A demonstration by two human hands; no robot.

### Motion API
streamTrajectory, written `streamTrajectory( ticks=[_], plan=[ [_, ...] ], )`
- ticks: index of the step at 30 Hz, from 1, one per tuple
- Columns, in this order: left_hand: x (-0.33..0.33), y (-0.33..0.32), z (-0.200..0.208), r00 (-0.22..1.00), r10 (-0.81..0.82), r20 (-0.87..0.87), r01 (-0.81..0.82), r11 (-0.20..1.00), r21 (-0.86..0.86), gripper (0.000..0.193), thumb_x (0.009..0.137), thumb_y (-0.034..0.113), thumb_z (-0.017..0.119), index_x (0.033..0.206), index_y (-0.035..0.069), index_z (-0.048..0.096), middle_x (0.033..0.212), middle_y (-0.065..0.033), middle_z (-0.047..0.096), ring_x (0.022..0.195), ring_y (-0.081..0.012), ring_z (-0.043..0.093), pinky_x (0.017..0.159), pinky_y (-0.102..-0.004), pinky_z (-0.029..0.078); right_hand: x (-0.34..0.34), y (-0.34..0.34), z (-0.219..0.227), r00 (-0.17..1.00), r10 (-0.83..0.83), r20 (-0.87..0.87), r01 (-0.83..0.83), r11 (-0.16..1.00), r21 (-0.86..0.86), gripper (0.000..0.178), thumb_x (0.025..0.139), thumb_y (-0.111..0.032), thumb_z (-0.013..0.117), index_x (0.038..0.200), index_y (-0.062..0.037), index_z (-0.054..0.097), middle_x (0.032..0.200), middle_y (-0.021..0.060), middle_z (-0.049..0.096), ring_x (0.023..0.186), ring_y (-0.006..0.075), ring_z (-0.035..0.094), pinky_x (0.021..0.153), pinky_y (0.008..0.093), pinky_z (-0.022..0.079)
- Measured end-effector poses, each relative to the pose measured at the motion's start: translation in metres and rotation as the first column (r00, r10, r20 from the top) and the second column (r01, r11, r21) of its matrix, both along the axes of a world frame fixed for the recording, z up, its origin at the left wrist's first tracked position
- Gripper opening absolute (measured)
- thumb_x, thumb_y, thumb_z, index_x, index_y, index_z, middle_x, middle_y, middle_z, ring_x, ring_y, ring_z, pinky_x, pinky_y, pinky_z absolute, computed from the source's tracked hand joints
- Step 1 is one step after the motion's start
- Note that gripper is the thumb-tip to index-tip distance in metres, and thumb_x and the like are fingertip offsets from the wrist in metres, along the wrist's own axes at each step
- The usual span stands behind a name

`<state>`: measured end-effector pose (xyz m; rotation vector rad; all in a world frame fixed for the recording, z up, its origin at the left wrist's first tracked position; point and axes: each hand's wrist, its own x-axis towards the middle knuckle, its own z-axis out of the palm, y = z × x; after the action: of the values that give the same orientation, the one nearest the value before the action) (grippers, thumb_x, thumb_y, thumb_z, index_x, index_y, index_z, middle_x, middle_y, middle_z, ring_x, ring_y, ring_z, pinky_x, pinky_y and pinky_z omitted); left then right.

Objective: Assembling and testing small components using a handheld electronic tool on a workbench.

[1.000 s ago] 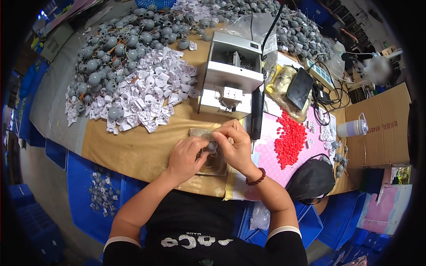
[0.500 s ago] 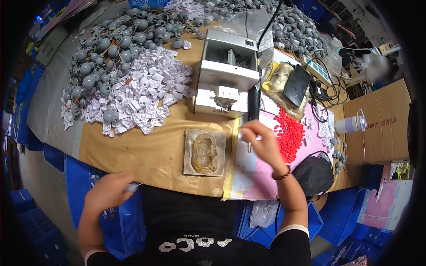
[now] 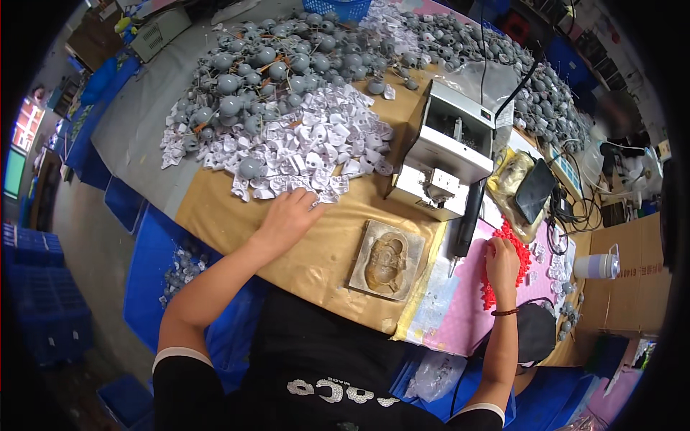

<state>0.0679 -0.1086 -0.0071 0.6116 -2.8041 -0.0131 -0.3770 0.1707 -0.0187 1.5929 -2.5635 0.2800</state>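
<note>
The left hand (image 3: 289, 219) has gone to the white plastic pieces (image 3: 323, 140) on the table (image 3: 223, 214), the right hand (image 3: 502, 267) to the red plastic bits (image 3: 511, 231). Picking seems the step. I can't tell what either grip holds.

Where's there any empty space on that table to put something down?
The brown sheet is bare between the left hand and the square metal mould. The pink mat has a bare patch left of the red pieces. It's crowded farther back, with white pieces and grey balls.
</note>
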Motion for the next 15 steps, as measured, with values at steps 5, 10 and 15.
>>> streamTrajectory(
  ticks=[5,10,15],
  plan=[
    [0.012,0.013,0.005,0.987,-0.150,-0.059,0.158,0.971,0.181,0.022,0.081,0.008,0.067,0.102,0.011,0.069,0.101,-0.0074,0.061,0.103,-0.0285,0.060,0.085,-0.0415,0.050,-0.001,0.000,-0.007,0.999,0.020,-0.028,-0.021,1.000,-0.008,0.007,0.088,-0.006,0.066,0.094,-0.0033,0.069,0.089,0.0160,0.067,0.085,0.0376,0.065,0.074,0.0477,0.051],
    [0.014,0.048,0.004,0.979,-0.034,-0.202,0.086,0.963,0.255,0.016,0.081,0.008,0.071,0.096,0.009,0.066,0.100,-0.0077,0.060,0.101,-0.0294,0.060,0.084,-0.0408,0.052,-0.002,0.006,-0.017,0.994,0.025,-0.105,-0.025,1.000,0.001,0.006,0.087,-0.008,0.066,0.093,-0.0062,0.067,0.091,0.0132,0.064,0.089,0.0349,0.062,0.079,0.0473,0.048],
    [-0.017,0.068,0.015,0.960,0.081,-0.267,0.010,0.946,0.323,0.021,0.084,0.006,0.073,0.105,0.006,0.068,0.102,-0.0093,0.062,0.101,-0.0304,0.062,0.085,-0.0398,0.054,0.002,0.006,-0.012,0.995,0.030,-0.099,-0.039,0.995,-0.089,0.011,0.083,-0.001,0.066,0.094,-0.0053,0.065,0.093,0.0122,0.062,0.087,0.0318,0.061,0.078,0.0448,0.048]
  ],
)
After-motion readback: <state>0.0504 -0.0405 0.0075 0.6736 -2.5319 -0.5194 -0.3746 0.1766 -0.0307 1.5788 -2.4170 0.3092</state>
